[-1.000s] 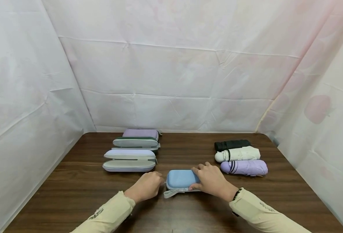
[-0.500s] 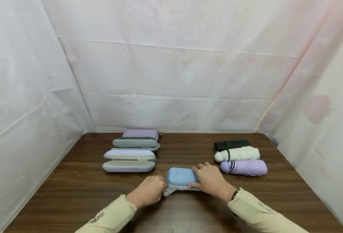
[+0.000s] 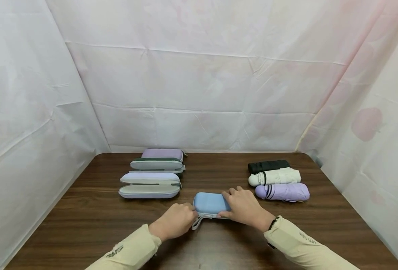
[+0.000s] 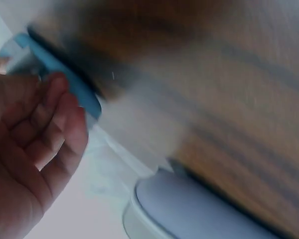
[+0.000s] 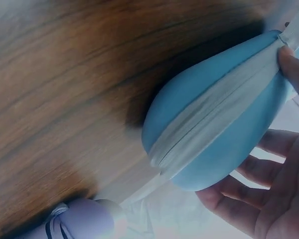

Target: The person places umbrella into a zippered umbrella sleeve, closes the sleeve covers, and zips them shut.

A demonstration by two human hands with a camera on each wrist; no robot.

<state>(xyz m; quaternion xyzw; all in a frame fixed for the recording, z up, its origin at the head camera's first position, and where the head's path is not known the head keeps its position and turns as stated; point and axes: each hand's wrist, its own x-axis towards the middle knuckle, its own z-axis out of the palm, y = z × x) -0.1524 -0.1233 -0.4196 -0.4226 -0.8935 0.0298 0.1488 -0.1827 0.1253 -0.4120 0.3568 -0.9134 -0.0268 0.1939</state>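
A blue zip-up hard case (image 3: 210, 203) lies at the near middle of the table in the head view. My right hand (image 3: 245, 208) grips its right end, thumb at the front and fingers over the top. The right wrist view shows the pale zip band (image 5: 209, 107) running round the end, with the thumb on it. At the left end, my left hand (image 3: 176, 220) pinches the zip area between thumb and curled fingers; the zipper pull itself is mostly hidden. A pale wrist strap (image 3: 196, 224) hangs beside those fingers.
At the back left, a light lavender case (image 3: 150, 190) and a dark green case (image 3: 156, 165) gape open, with a purple case (image 3: 162, 153) behind. To the right lie folded umbrellas: purple (image 3: 283, 192), white (image 3: 276, 176) and black (image 3: 268, 166). Pale curtains surround the wooden table (image 3: 91, 225).
My left hand has moved right, up to the blue case's left end, and the strap now hangs lower beside it. The case has shifted slightly away; my right hand keeps its grip.
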